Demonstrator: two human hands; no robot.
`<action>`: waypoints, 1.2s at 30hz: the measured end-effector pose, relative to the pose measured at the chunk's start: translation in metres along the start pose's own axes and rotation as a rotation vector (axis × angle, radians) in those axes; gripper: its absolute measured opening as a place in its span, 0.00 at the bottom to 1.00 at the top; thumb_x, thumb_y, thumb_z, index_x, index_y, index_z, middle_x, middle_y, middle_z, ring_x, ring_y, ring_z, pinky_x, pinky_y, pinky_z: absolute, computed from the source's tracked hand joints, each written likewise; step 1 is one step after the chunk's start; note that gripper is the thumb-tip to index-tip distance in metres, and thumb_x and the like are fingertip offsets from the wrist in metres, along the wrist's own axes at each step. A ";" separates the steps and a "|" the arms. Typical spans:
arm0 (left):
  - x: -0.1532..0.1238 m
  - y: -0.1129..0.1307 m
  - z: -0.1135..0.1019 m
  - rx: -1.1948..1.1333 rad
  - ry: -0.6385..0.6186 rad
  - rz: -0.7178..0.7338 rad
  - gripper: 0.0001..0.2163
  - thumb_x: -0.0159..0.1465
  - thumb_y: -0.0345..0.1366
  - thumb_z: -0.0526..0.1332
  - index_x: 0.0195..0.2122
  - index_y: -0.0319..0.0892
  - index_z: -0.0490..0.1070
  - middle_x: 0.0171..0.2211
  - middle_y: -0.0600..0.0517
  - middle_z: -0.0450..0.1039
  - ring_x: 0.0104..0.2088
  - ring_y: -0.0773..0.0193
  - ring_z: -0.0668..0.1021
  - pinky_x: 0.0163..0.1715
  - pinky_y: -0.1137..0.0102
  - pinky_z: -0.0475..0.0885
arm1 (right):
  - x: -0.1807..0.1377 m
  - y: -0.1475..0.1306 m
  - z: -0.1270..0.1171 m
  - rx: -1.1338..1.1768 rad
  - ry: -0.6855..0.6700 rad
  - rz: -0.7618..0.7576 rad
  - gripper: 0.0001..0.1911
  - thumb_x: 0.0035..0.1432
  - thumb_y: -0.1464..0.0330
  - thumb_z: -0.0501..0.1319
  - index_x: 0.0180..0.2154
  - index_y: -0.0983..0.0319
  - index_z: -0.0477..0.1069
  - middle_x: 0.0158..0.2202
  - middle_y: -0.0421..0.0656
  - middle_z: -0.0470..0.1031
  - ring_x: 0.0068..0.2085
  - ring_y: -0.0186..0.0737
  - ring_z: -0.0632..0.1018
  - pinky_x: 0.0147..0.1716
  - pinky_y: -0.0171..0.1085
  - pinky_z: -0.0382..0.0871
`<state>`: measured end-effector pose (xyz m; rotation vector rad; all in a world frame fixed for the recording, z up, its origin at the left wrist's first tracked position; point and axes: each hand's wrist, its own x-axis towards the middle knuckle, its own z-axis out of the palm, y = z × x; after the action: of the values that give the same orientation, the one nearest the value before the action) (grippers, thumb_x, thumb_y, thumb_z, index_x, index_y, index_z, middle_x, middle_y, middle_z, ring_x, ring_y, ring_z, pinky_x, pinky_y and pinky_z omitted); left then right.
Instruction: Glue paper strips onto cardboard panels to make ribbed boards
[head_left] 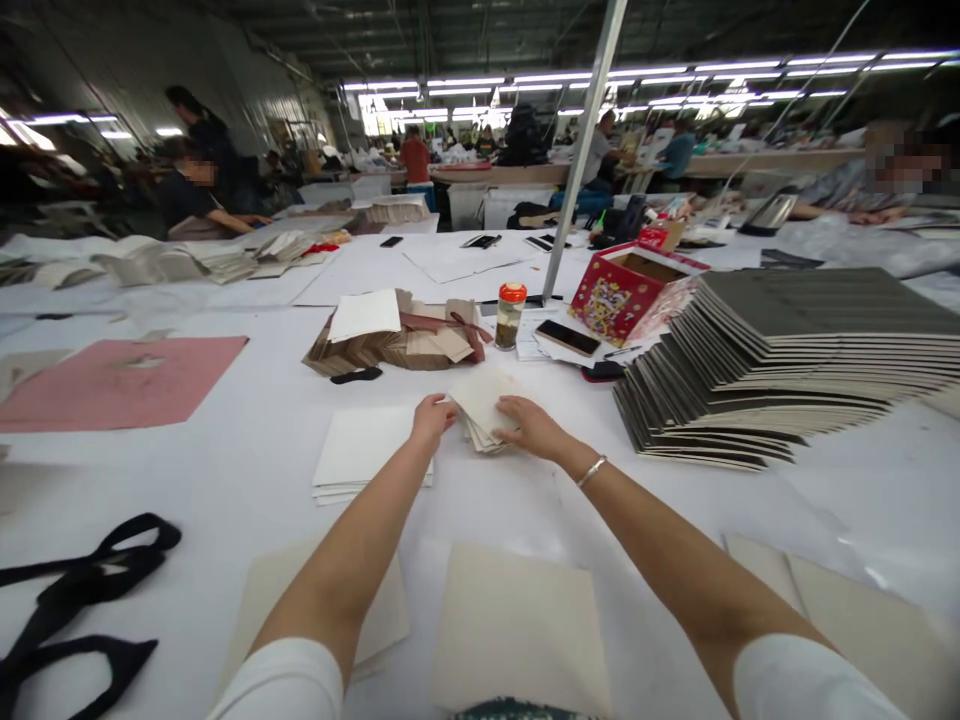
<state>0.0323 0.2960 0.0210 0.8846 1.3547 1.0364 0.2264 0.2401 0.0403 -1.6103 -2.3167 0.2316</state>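
Observation:
Both my arms reach forward over a white table (247,480). My left hand (432,417) is closed on the left corner of a small stack of cream paper squares (484,405). My right hand (529,425) lies on the right side of that same stack, fingers curled over it. A flat pile of white sheets (360,450) sits just left of my left hand. Nearer to me lie larger cream sheets (517,625).
A tall fanned stack of grey boards (787,370) fills the right. Behind the hands: a heap of brown folded cards (397,345), a small jar with an orange lid (510,315), a phone (568,337), a red box (626,290), a metal pole (581,150). Pink sheet (120,380) and black straps (75,600) at left. People work at far tables.

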 end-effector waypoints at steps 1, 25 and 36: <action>-0.004 -0.005 0.002 -0.017 -0.010 -0.003 0.16 0.52 0.28 0.60 0.43 0.37 0.63 0.26 0.52 0.70 0.26 0.71 0.74 0.31 0.73 0.71 | -0.007 0.000 0.004 -0.016 0.006 -0.014 0.30 0.51 0.54 0.56 0.51 0.66 0.61 0.55 0.51 0.60 0.56 0.45 0.60 0.54 0.41 0.51; -0.019 -0.027 0.028 0.318 0.030 0.339 0.11 0.45 0.22 0.61 0.29 0.39 0.66 0.30 0.53 0.70 0.32 0.67 0.72 0.37 0.71 0.66 | 0.013 -0.027 -0.021 -0.225 -0.324 -0.097 0.20 0.50 0.65 0.59 0.45 0.67 0.63 0.43 0.52 0.65 0.44 0.43 0.68 0.43 0.37 0.60; -0.015 -0.027 0.032 0.415 0.081 0.377 0.08 0.46 0.23 0.59 0.29 0.38 0.68 0.27 0.52 0.71 0.30 0.67 0.73 0.36 0.71 0.67 | 0.018 -0.026 -0.033 -0.204 -0.408 -0.119 0.18 0.46 0.73 0.58 0.42 0.66 0.64 0.40 0.49 0.68 0.38 0.39 0.71 0.36 0.32 0.61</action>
<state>0.0666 0.2754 0.0020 1.4629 1.5363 1.0994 0.2087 0.2458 0.0821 -1.6330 -2.8161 0.3320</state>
